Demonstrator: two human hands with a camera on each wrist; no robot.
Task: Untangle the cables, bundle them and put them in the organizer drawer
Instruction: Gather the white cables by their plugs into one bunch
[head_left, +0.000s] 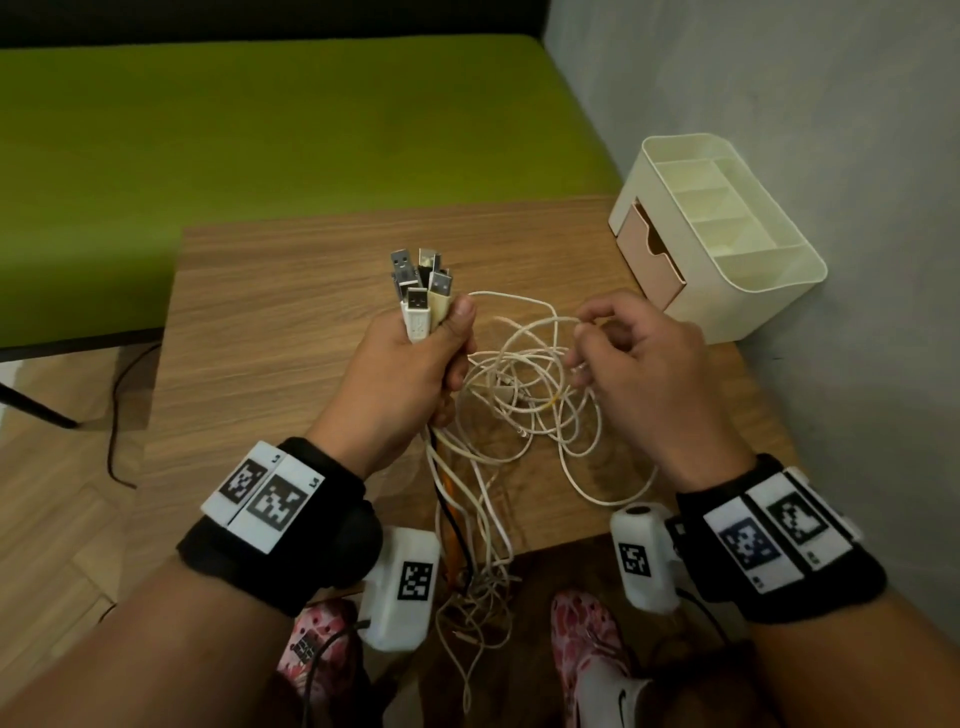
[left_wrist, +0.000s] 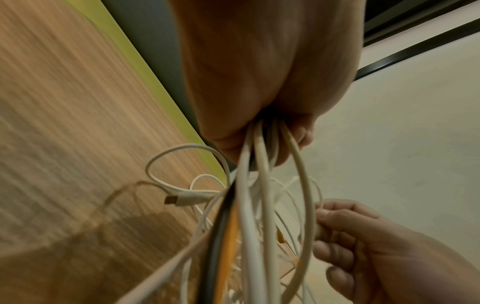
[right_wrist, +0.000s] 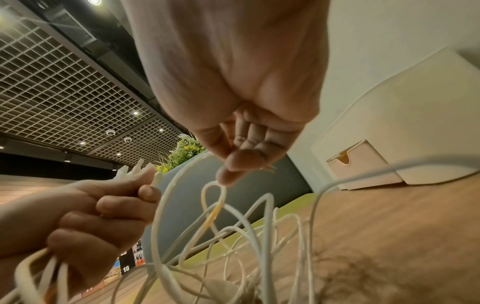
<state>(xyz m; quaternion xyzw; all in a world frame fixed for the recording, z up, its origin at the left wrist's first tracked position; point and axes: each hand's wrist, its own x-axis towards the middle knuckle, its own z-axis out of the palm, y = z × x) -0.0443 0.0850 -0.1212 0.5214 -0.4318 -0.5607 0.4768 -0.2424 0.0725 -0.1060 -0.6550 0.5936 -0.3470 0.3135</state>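
Head view: left hand (head_left: 410, 364) grips a bunch of USB cables (head_left: 498, 395) upright above the wooden bench (head_left: 270, 312), plugs up; right hand (head_left: 639, 364) pinches a white loop, organizer (head_left: 727, 228) at the far right corner. Left wrist view: fingers (left_wrist: 298, 131) wrapped round white, black and orange cords. Right wrist view: thumb and fingertips (right_wrist: 228, 176) nip a thin loop; organizer drawer (right_wrist: 363, 164) slightly open.

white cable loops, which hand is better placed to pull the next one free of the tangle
Right. The right hand already pinches one of the white cable loops beside the tangle, fingertips at the strand. The left hand has its grip full, clenched round the gathered USB plug ends, so it should probably just anchor them.
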